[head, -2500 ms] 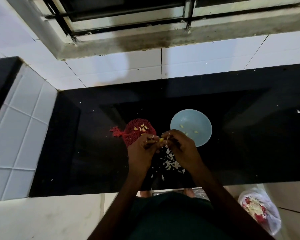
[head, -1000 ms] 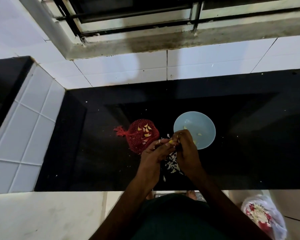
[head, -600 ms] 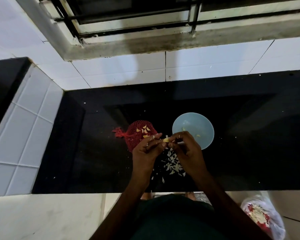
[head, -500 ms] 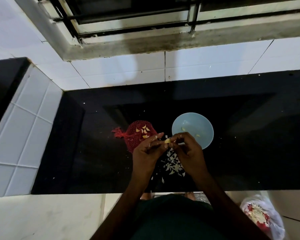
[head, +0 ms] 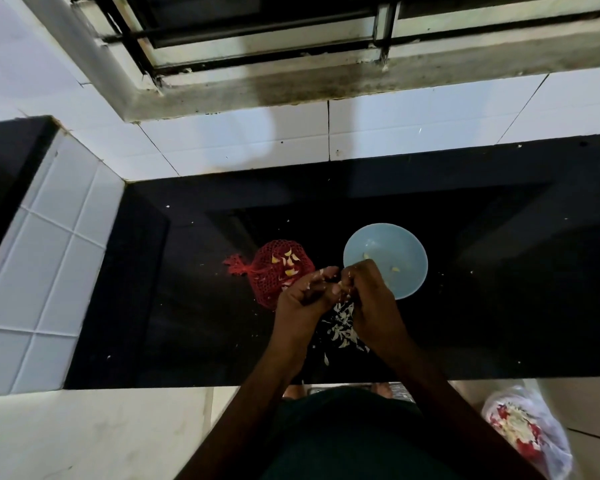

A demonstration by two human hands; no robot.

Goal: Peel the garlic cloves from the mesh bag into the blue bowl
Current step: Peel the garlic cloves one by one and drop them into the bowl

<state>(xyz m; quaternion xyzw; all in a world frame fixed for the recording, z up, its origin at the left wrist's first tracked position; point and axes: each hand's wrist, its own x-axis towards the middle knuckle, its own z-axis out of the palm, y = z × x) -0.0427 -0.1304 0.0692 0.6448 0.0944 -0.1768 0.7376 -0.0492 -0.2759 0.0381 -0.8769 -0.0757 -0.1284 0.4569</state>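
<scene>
Clove, seen yellow between the fingertips half a second ago, is now hidden where the left hand [head: 302, 299] and right hand [head: 371, 296] pinch together above the skins [head: 342, 327], between bag [head: 271, 282] and bowl [head: 409, 247]; peeling judged unfinished, drop pending.

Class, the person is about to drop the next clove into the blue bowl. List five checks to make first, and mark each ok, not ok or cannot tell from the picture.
1. Blue bowl upright, just beyond the right hand: ok.
2. Room in the bowl, only a few peeled cloves inside: ok.
3. Held clove fully peeled: hidden between the fingers of the left hand and the right hand: cannot tell.
4. Peels heaped on the counter, not in the bowl: ok.
5. Mesh bag holds more cloves: ok.
</scene>
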